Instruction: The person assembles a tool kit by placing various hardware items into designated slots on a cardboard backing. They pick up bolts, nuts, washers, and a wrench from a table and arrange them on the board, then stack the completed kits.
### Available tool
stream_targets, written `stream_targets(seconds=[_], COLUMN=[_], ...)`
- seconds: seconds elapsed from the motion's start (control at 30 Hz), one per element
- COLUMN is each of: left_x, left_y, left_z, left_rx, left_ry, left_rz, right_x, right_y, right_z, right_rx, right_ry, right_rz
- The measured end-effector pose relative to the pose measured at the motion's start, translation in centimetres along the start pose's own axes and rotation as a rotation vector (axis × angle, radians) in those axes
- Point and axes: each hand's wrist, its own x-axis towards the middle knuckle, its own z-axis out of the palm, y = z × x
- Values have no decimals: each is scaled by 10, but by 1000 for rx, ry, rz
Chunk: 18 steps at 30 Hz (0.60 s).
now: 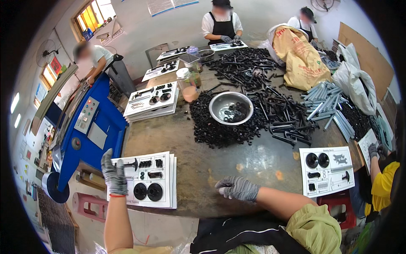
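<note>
My left hand [114, 174], in a grey striped knit glove, is at the left edge of a stack of white printed cards [170, 161], its fingers pointing up and apart. On the top card sit two black round discs [147, 192], a black T-shaped part [131, 164] and several small black parts. My right hand [239, 189], gloved the same way, hovers over or rests on the table [203, 169] near its front edge. Its fingers are loosely stretched to the left, with nothing visible in them.
A metal bowl [231, 108] with black pieces stands amid heaped small black parts [203, 127]. Beyond lie black rods [253, 63], silver tubes [325, 101] and a yellow sack [298, 59]. More card stacks [152, 99] line the left. A co-worker in yellow [382, 182] sits at right; others work beyond.
</note>
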Motion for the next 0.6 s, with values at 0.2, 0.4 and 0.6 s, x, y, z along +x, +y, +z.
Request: stream_targets(seconds=[0.2,0.4,0.6], left_x=[-29,-99,-200], left_y=[135,242,257], left_z=[97,199,264], left_rx=[136,-228,-138], left_ry=[-320,-796,-1144], left_rz=[537,708,847], right_x=[-75,-150,-253], right_y=[7,10,69], right_z=[-28,-60,-136], right_rx=[-133,-408,-1101], right_ry=[204,675,1721], right_rz=[-137,-167,14])
